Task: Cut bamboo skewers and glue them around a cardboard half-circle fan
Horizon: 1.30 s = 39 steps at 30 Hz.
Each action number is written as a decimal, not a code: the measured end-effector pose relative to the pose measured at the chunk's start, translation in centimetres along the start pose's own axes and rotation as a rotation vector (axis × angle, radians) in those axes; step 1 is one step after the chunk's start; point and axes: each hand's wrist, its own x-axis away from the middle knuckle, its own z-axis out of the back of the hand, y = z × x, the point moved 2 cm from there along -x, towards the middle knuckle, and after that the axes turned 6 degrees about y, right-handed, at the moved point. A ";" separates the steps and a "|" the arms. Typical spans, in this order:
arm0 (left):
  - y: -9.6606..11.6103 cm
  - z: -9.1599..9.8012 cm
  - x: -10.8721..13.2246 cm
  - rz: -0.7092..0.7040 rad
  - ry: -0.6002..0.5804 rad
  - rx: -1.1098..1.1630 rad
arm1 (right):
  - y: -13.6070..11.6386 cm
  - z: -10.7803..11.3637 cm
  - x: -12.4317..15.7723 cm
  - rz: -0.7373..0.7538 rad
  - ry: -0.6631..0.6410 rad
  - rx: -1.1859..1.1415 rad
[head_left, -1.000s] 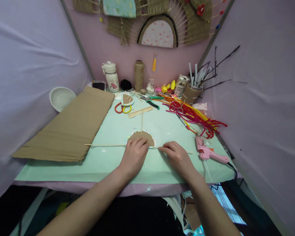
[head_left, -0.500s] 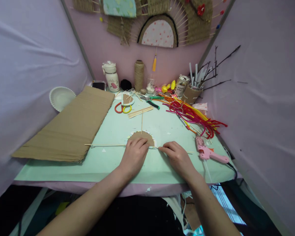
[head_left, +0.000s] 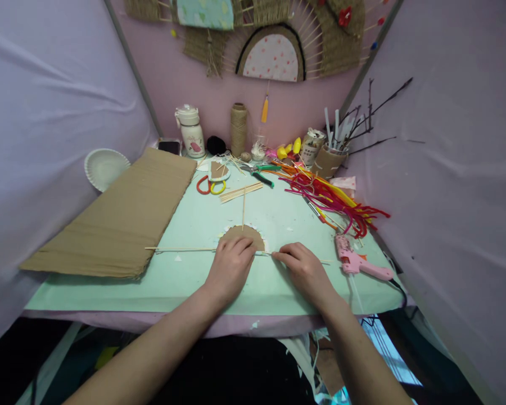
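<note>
Left hand (head_left: 235, 260), lower centre of frame: is resting half-curled over a cardboard half-disc (head_left: 242, 232). Right hand (head_left: 301, 265): is touching a thin stick (head_left: 185, 249) along the straight edge, fingers bent; cannot tell whether either is gripping. Half-disc, centre: is showing plain brown, ragged whitish border. Second stick (head_left: 243, 209): is extending beyond its arc.

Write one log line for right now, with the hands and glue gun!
left hand: on cardboard half-circle | right hand: touching thin stick | pink glue gun: lying right of both hands
</note>
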 end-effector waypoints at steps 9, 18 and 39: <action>-0.1 -0.1 0.1 0.004 0.006 0.016 | -0.1 0.0 0.0 -0.002 -0.003 0.006; -0.1 -0.1 0.1 0.005 0.000 0.004 | 0.1 -0.1 0.1 -0.004 0.002 0.008; 0.0 0.0 0.0 0.004 -0.005 0.007 | 0.0 -0.1 0.0 -0.005 -0.003 0.008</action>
